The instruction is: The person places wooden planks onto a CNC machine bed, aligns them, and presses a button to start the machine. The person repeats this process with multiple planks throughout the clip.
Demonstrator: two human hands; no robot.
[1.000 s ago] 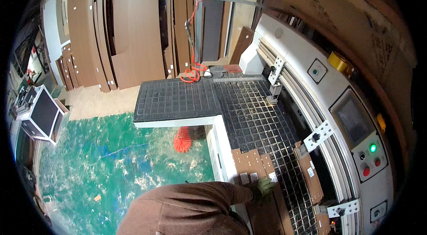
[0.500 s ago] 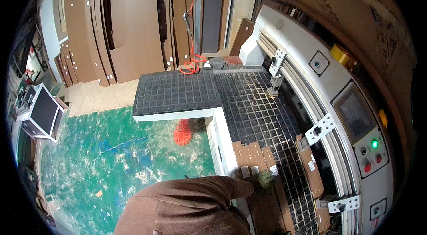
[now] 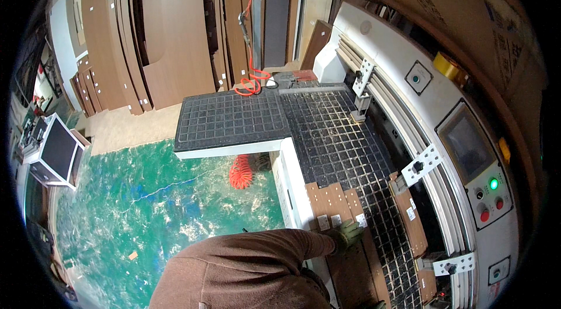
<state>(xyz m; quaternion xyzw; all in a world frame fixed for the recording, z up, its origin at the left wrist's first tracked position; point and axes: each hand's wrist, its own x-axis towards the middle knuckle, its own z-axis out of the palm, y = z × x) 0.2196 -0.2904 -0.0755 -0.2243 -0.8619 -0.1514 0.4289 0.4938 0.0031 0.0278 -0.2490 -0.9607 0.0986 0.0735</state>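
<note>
My left hand (image 3: 348, 234), in a green work glove, lies on a group of brown wooden boards (image 3: 334, 199) with white labels. Its fingers are stretched over the board faces, close to the labels. The boards lie lengthwise, with staggered far ends, on the black gridded bed (image 3: 333, 139) of a white machine. Only a sliver of my gloved right hand (image 3: 379, 305) shows at the lower edge, beside the near part of the boards; its fingers are hidden. More brown boards (image 3: 409, 219) lie under the machine's metal brackets (image 3: 421, 166).
A control panel (image 3: 467, 139) with screen and buttons, one lit green, stands at right. A black padded side table (image 3: 231, 122) juts left. A coiled red hose (image 3: 240, 172) hangs below it. Tall brown panels (image 3: 175, 34) lean at the back. A white-framed cart (image 3: 55, 151) stands far left.
The view has shifted slightly. My left hand stays on the labelled boards with only a small movement of the fingers. The boards keep about the same place on the bed.
</note>
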